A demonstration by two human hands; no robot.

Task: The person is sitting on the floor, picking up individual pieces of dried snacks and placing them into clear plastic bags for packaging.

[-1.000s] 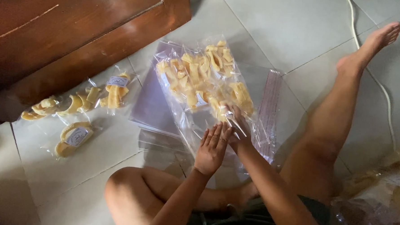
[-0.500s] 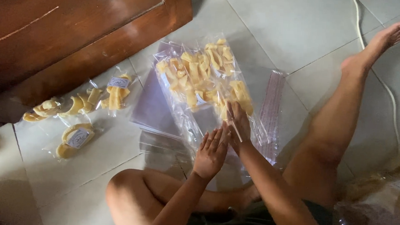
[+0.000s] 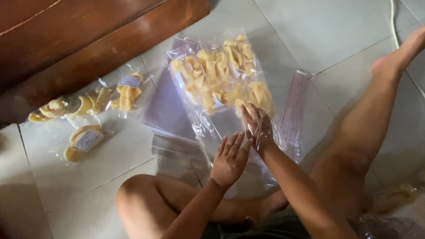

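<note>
The person sits on the tiled floor [image 3: 321,33] with both hands laid flat on a big clear bag [image 3: 223,86] of yellow chips. The left hand [image 3: 230,158] is spread open, fingers together and pointing toward twelve o'clock, palm down on the empty near end of the bag. The right hand [image 3: 256,126] lies just beside it at about one o'clock, also open and flat, its fingertips reaching the edge of the chips [image 3: 219,77]; it looks as if a fold of the plastic runs over its knuckles, though the glare makes that hard to tell. The filled part of the bag stretches away from both hands toward eleven o'clock. Under and beside the bag lie flat empty bags [image 3: 167,112]. Well apart at nine o'clock sit small packs [image 3: 85,140] of chips with labels, near a dark wooden cabinet [image 3: 82,37].
</note>
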